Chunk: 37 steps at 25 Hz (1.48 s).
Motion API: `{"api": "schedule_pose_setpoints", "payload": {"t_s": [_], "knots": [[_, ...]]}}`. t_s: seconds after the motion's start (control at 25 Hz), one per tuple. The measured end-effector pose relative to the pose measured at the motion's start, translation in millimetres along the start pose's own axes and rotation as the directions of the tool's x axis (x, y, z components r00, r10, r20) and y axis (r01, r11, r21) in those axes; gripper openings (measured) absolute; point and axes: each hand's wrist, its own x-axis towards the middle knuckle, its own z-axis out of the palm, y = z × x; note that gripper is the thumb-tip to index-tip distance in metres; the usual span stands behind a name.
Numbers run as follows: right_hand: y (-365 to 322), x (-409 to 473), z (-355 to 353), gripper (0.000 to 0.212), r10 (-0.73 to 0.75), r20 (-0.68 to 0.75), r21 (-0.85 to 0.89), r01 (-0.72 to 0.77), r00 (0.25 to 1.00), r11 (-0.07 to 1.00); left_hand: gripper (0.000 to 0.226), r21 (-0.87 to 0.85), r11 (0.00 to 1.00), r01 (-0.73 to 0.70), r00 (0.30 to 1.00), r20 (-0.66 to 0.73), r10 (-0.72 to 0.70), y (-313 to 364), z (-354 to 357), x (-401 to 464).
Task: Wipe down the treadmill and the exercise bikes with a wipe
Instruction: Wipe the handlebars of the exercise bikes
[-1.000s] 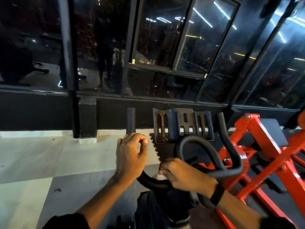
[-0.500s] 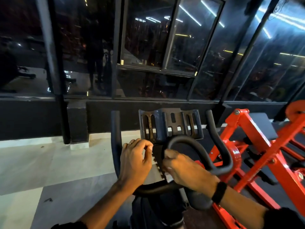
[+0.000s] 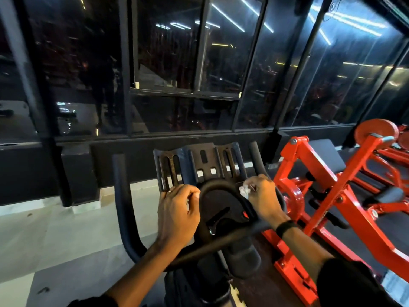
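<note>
The black exercise bike handlebar (image 3: 124, 209) fills the middle of the view, with an inner loop bar (image 3: 219, 185) and a slotted black tray (image 3: 199, 160) behind it. My right hand (image 3: 263, 198) pinches a crumpled white wipe (image 3: 244, 191) against the right side of the loop bar. My left hand (image 3: 177, 213) hovers over the tray's lower left corner, just left of the loop. Its fingers are curled and I see nothing in them. The bike's stem and body (image 3: 212, 282) drop away below my arms.
A red steel gym machine (image 3: 327, 187) stands close on the right, with a red weight plate (image 3: 376, 131) at its far end. A dark glass wall (image 3: 177, 63) runs across right behind the bike. Pale tiled floor (image 3: 55, 235) lies to the left.
My right hand slid the wipe from the lower cross bar up along the loop to its right side. My left hand shifted right, from the left handle to the tray corner.
</note>
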Motion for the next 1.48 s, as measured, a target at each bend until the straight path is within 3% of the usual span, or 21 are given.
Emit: {"api": "schedule_pose_setpoints", "payload": {"t_s": [0.16,0.28,0.4,0.48,0.6,0.68,0.76,0.84,0.92,0.96,1.08,1.16,1.24,1.36,1.44,1.48], "knots": [[18.3,-49.5,-14.0,0.026,-0.015,0.013,-0.028,0.015,1.0,0.999,0.01,0.002,1.0,-0.002,1.0,0.012,0.002,0.0,9.4,-4.3],[15.0,-65.0,-30.2,0.013,-0.106,0.083,0.049,0.102,0.991,0.994,0.011,0.0,1.0,-0.002,1.0,0.019,0.002,-1.4,14.0,-8.2],[6.7,-61.0,-38.3,0.016,-0.03,0.152,0.049,0.022,0.988,0.999,0.01,0.019,1.0,-0.019,0.999,0.032,0.018,-5.2,18.2,-12.7],[-1.0,-62.1,-35.4,0.019,-0.014,0.133,-0.058,0.022,0.991,0.998,0.011,0.047,0.998,-0.034,0.999,0.035,0.033,-6.1,19.1,-16.5],[-12.3,-62.8,-22.1,0.007,-0.103,0.166,-0.273,0.146,0.981,0.951,0.012,0.093,0.995,-0.036,0.999,-0.013,0.038,-3.9,18.1,-16.9],[-30.7,-50.8,-6.7,0.001,-0.171,0.178,-0.287,0.217,0.969,0.933,0.011,0.102,0.995,0.006,0.998,-0.063,0.001,-4.5,15.9,-15.8],[-48.7,-33.3,12.1,0.01,-0.179,0.154,-0.284,0.217,0.972,0.934,0.012,0.086,0.995,0.055,0.994,-0.096,-0.047,-5.8,14.7,-15.2],[-59.5,-25.3,22.4,0.018,-0.136,0.15,-0.244,0.17,0.979,0.955,0.012,0.084,0.994,0.076,0.993,-0.101,-0.068,-6.2,14.6,-16.2],[-63.8,-24.8,26.1,0.008,-0.146,0.099,-0.103,0.156,0.984,0.982,0.012,0.093,0.992,0.084,0.991,-0.11,-0.073,-5.6,14.9,-15.4],[-65.1,-25.6,26.7,0.001,-0.164,0.08,-0.006,0.165,0.983,0.986,0.011,0.095,0.992,0.087,0.991,-0.108,-0.076,-5.9,15.0,-14.2],[-83.3,-29.8,27.2,0.01,-0.281,0.085,0.211,0.258,0.956,0.943,0.011,0.096,0.992,0.078,0.992,-0.106,-0.067,-8.5,15.0,-14.6],[-93.6,-37.2,20.8,0.009,-0.367,0.153,0.31,0.308,0.918,0.9,0.011,0.098,0.993,0.066,0.994,-0.094,-0.057,-9.7,12.7,-15.1],[-86.2,-49.6,8.3,0.009,-0.433,0.345,0.293,0.343,0.833,0.893,0.011,0.1,0.993,0.056,0.996,-0.081,-0.048,-7.9,11.9,-15.2],[-65.3,-49.7,-22.2,0.015,-0.376,0.6,0.136,0.373,0.706,0.918,0.01,0.119,0.992,0.03,0.997,-0.08,-0.021,-5.6,12.5,-15.6],[-59.6,-34.0,-35.6,0.022,-0.294,0.638,-0.022,0.398,0.712,0.917,0.01,0.139,0.99,0.0,0.997,-0.074,0.01,-5.6,11.9,-16.4],[-60.7,-30.5,-38.5,0.02,-0.211,0.66,-0.187,0.43,0.721,0.883,0.01,0.15,0.989,-0.015,0.997,-0.068,0.025,-5.7,11.8,-17.2]]}}
